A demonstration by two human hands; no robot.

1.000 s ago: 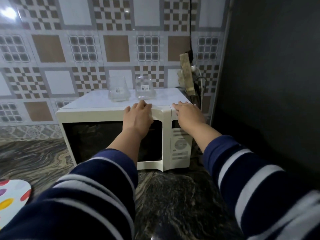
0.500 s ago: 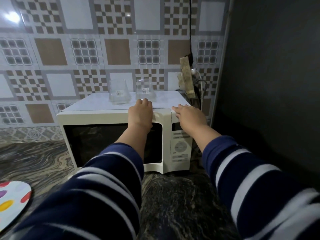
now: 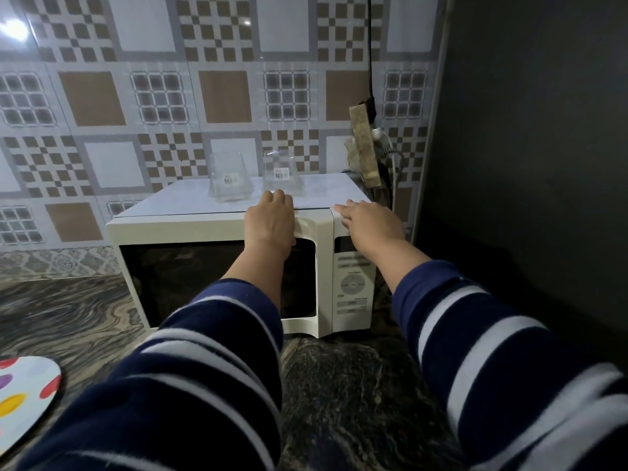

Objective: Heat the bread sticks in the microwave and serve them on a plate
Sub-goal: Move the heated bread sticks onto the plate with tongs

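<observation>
We have our left hand (image 3: 270, 223) curled over the top edge of the microwave (image 3: 217, 229) door, near its right end, fingers hooked on top, clutching nothing loose. Our right hand (image 3: 368, 223) lies flat and released on the top right corner above the control panel (image 3: 353, 283). The door faces us, shut, long axis left-right; the left hand is nearer its opening edge. The bread sticks are unseen (the window is dark). A spotted plate (image 3: 23, 399) waits on the surface (image 3: 339, 385), near left.

Single head-worn wide-angle view, looking forward and down, close — microwave (image 3: 238, 260) centred, dark counter (image 3: 68, 311) below
</observation>
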